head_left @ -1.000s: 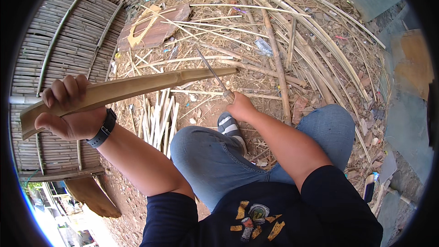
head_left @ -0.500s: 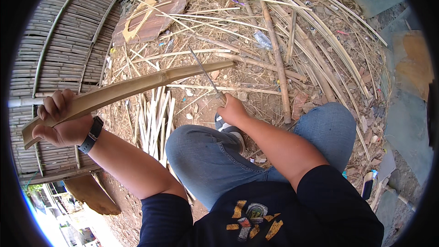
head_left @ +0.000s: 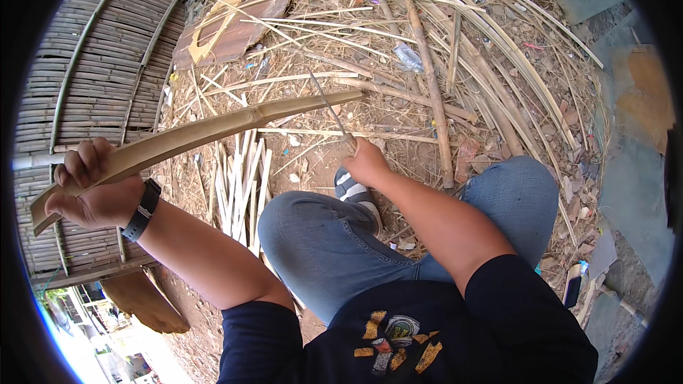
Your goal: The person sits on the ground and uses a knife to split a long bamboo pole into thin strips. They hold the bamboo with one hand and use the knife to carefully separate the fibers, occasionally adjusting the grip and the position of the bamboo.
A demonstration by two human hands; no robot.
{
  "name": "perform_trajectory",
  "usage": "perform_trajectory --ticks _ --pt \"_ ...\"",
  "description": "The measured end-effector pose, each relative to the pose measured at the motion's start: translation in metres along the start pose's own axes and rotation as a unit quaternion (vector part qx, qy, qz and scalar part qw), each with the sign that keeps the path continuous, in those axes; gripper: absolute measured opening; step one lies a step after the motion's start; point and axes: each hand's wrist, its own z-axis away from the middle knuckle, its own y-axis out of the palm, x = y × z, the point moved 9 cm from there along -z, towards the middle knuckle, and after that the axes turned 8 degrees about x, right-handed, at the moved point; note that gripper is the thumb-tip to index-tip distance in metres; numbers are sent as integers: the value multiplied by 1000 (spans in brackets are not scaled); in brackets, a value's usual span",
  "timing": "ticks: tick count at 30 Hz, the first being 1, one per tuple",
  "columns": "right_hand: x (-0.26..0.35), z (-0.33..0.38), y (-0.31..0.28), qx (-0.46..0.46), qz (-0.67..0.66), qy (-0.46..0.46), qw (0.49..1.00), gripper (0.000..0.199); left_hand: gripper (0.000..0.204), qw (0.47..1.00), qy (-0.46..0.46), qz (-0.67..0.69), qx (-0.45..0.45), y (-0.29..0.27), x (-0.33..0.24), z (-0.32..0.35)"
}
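Note:
A long split length of bamboo stretches across the view from the left to the middle, its far end tapering. My left hand grips its near left end, with fingers over the top edge and thumb below. In my right hand is the handle of a knife with a long, narrow blade, seen nearly edge-on. That blade crosses the bamboo close to its tapered end; whether it touches is hard to tell. My fingers hide most of the handle.
Pale bamboo strips lie piled beside my left knee. Bamboo poles and more strips cover the littered ground ahead. A slatted bamboo panel stands at left, a brown board lies at far left, and grey sheets line the right.
My right hand and the knife have shifted slightly right and away from me along the bamboo. My left hand keeps its grip, and the bamboo has moved only slightly.

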Motion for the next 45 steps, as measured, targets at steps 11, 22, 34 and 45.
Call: perform_trajectory --ticks 11,22,34,45 --pt "75 25 -1 -1 -32 -131 991 34 49 995 25 -73 -57 29 2 0" --pt "118 49 8 22 -22 -242 970 35 50 999 11 -23 -24 5 -5 8" --pt "22 25 0 -6 -21 -18 1000 46 47 1000 -21 -4 -3 2 -49 24" --pt "92 37 4 61 -26 -137 988 34 53 995 -16 -44 -93 -65 -27 17"
